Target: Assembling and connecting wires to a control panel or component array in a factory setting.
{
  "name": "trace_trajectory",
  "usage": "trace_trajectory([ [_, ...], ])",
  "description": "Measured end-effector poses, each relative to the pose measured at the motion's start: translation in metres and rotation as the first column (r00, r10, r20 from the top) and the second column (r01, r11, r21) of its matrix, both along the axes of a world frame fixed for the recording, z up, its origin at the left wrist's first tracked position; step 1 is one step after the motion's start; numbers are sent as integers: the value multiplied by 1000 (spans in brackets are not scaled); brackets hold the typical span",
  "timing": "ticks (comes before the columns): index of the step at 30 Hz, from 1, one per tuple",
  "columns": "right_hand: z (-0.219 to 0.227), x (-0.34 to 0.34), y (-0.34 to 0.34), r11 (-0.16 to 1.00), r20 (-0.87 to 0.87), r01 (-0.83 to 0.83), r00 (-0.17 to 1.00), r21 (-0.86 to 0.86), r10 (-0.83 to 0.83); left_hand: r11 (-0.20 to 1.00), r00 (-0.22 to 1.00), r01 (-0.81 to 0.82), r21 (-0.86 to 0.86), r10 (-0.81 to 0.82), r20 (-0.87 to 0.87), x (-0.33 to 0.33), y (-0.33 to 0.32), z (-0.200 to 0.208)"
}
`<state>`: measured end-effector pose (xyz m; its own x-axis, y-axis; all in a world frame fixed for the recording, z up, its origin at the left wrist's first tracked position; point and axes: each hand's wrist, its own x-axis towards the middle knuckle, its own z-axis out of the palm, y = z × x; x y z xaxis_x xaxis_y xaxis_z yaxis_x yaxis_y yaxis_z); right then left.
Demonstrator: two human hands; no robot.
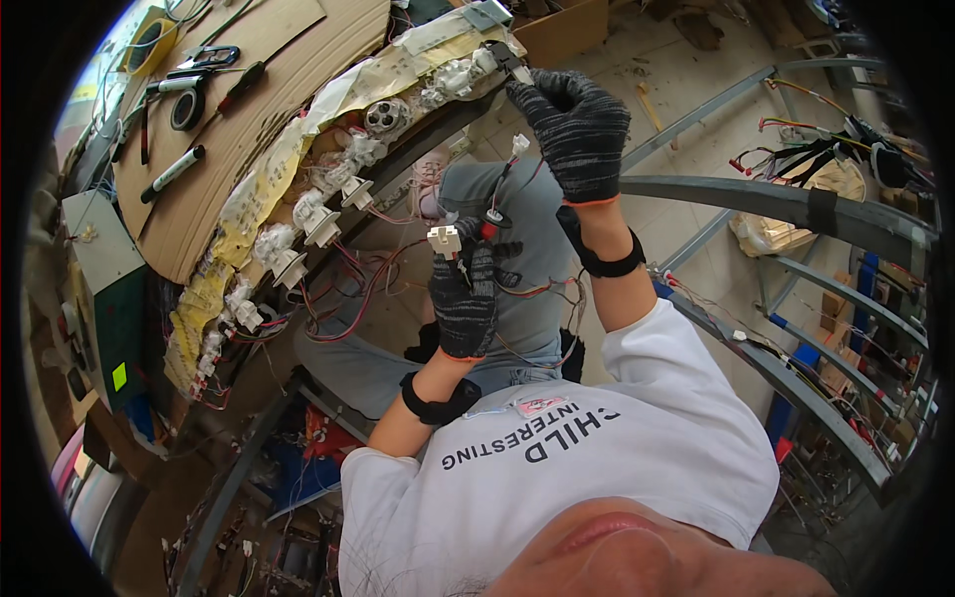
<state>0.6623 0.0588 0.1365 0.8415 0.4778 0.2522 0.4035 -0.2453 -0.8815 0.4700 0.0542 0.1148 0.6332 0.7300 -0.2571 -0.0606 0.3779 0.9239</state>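
Note:
My left hand [466, 298], in a dark knit glove, grips a bundle of thin red, white and dark wires with a white plastic connector [444, 239] at its top. My right hand [577, 124], also gloved, is raised higher and pinches a small dark part [509, 62] at the bench edge, with a wire ending in a small white plug [519, 145] hanging just beside it. Both wrists wear black bands. Below the hands are my grey trousers [517, 289].
A cardboard-covered bench [249, 119] at upper left carries markers, a tape roll, scissors and a row of white lamp sockets [318, 224] with red wires along its edge. Grey metal rails [776, 204] with wire harnesses run on the right. Boxes and parts crowd the floor.

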Motion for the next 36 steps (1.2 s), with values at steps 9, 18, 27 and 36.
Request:
trace_trajectory([
  [9,-10,-4,-8,902,-385,-35,897,430,218,976,996,20,215,-1,-89,-9,-1,-32],
  [18,-17,-41,-9,851,-609,-94,658,517,443,875,970,72,479,51,-238,5,7,-28],
  [27,-31,-16,-9,862,-440,-493,751,123,492,909,995,-74,411,95,-32,-11,12,-15],
  [36,-18,-1,-8,866,-778,-340,398,367,486,971,924,175,-161,-105,369,-35,20,-7],
])
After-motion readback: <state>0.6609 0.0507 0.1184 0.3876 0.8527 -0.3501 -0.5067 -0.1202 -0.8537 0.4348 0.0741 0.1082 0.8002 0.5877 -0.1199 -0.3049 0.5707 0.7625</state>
